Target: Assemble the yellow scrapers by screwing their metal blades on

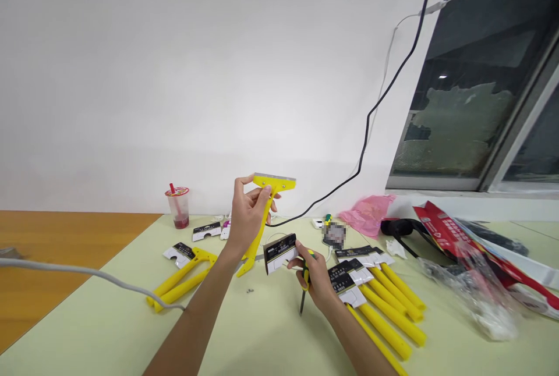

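Currently gripping a yellow scraper (264,216) above the surface (244,335) in fingers of the left hand (248,213), a card sleeve (279,254) and screwdriver (306,277) in the right hand (317,280). Might drop the screwdriver through a crowded grip, or nick a finger on the metal edge (274,176).

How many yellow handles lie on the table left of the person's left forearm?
2. The farther handle slants up toward a black-and-white card; the nearer handle lies alongside, running toward the left forearm. Others could be hidden behind that arm.
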{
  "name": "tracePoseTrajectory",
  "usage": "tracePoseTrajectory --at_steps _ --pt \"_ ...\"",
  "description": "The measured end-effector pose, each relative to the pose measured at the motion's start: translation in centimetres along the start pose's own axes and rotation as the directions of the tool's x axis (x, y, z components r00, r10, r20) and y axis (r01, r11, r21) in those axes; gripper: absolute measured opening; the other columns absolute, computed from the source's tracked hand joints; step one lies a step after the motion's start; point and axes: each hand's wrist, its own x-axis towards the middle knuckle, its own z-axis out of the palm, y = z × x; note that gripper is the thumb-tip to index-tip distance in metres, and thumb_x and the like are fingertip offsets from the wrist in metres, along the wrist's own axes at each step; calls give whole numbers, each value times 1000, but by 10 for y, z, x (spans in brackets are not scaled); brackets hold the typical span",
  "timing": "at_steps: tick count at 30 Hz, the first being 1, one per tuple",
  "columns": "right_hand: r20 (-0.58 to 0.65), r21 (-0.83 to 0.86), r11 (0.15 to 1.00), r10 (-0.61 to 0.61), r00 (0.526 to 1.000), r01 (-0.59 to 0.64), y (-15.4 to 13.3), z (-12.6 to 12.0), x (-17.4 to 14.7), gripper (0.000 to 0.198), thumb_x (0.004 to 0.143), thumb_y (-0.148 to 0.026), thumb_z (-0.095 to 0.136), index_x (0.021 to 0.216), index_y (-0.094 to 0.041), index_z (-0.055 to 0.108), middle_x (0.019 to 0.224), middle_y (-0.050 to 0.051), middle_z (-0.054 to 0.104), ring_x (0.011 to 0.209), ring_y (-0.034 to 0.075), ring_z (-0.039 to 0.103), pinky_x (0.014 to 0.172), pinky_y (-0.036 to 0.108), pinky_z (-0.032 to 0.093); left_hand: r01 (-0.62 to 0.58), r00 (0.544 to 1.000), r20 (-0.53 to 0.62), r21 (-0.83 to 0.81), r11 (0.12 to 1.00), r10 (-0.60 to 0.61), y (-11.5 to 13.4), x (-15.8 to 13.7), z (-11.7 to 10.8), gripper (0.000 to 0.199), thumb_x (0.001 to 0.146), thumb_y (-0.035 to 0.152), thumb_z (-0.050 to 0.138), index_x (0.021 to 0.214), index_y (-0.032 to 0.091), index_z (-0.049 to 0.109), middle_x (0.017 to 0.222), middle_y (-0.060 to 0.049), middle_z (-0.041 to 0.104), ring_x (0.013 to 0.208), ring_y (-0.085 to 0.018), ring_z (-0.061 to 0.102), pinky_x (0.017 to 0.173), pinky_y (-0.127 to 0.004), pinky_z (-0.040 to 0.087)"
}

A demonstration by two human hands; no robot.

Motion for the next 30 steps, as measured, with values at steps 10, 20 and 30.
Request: tracePoseTrajectory --at_steps 10,20,30 --pt "-20 46 998 44 999 -43 -4 6 -6 66 62 -74 97 80 -18 67 95 15 78 94 35 82 33 19 20 -43 991 -135 -345 938 -4 14 13 -17 55 85 46 93 126 24 63 133 -11 77 122 -28 76 103 -40 59" --pt "-26 -4 1000 -3 1000 3 -4 10 -13 46 60 -54 99 75 -17 75 99 14 79 70 20 67 34 21 23 29 998 -35 -392 919 -46 9 8 -5 48 88 47 90 125 25 67 134 -8 74 130 -28 72 108 -44 59" --pt "-69 -21 998 -68 995 67 3 2 -7 41 67 -43 94 97 -17 87 76 0 63 50 6 36 34 21 23 199 967 203 -219 955 -155 -18 6 -6 51 73 41 101 108 17 71 108 -11 82 109 -31 80 104 -49 60"
